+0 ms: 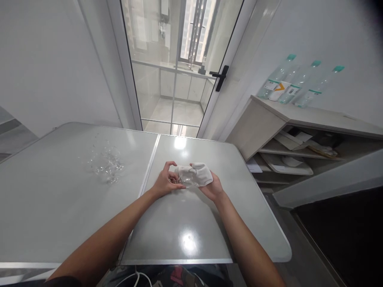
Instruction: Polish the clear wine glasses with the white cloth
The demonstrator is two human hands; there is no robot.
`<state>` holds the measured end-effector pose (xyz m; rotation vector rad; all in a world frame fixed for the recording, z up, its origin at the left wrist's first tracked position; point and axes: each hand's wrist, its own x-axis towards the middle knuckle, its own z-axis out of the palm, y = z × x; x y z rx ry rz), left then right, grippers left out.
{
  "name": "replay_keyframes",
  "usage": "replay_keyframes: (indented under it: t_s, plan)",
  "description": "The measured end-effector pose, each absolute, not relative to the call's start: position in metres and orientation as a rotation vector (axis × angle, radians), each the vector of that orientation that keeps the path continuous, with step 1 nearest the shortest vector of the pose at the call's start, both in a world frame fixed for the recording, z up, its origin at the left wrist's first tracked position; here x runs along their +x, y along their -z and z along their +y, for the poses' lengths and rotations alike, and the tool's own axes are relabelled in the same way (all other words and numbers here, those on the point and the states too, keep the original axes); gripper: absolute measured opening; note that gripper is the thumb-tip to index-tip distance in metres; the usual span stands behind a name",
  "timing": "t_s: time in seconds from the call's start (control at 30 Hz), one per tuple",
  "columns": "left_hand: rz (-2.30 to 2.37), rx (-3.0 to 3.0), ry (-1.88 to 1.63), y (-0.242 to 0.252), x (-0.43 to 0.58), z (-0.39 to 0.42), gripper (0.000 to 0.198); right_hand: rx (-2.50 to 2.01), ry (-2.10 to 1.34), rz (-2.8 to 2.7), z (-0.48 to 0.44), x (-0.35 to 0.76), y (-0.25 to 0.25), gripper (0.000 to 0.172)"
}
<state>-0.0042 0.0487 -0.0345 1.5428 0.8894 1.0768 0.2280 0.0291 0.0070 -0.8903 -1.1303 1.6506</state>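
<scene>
My left hand (168,180) curls its fingers and thumb around the edge of a clear, see-through piece (188,182), whose exact kind I cannot make out. Behind and against this piece lies a folded white cloth (204,173) with a thin dark line across it. My right hand (213,187) grips the cloth from its right side, the palm partly hidden beneath it. Both hands are just above the glossy table (167,235). To the left, a loose pile of small clear pieces (108,165) is spread over the tabletop.
A metal seam (151,157) divides the table. Beyond its far edge stands a glass door (176,99) with a black handle (221,77). At right, a wooden shelf unit (260,123) carries several clear bottles (309,95) with green caps. A white cable (137,275) hangs below the near edge.
</scene>
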Motion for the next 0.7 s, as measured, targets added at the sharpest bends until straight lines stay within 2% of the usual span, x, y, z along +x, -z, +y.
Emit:
replay_keyframes:
  t_s: [0.13, 0.3, 0.47, 0.6, 0.7]
  plan:
    - [0.853, 1.643, -1.02, 0.036, -0.006, 0.048, 0.084, -0.921, -1.589, -1.299, 0.027, 0.227, -0.006, 0.071]
    - [0.82, 1.949, -0.968, 0.046, -0.009, 0.05, 0.08, -0.856, -1.458, -1.767, 0.024, 0.231, -0.018, 0.036]
    - [0.88, 2.32, -1.164, 0.053, -0.009, 0.052, 0.067, -0.934, -1.348, -1.793, 0.025, 0.227, -0.017, 0.034]
    - [0.903, 2.514, -1.257, 0.05, -0.008, 0.049, 0.055, -1.091, -1.597, -1.533, 0.026, 0.223, -0.003, 0.032]
    - [0.943, 2.493, -1.255, 0.048, -0.009, 0.049, 0.055, -1.132, -1.758, -1.389, 0.027, 0.221, 0.003, 0.029]
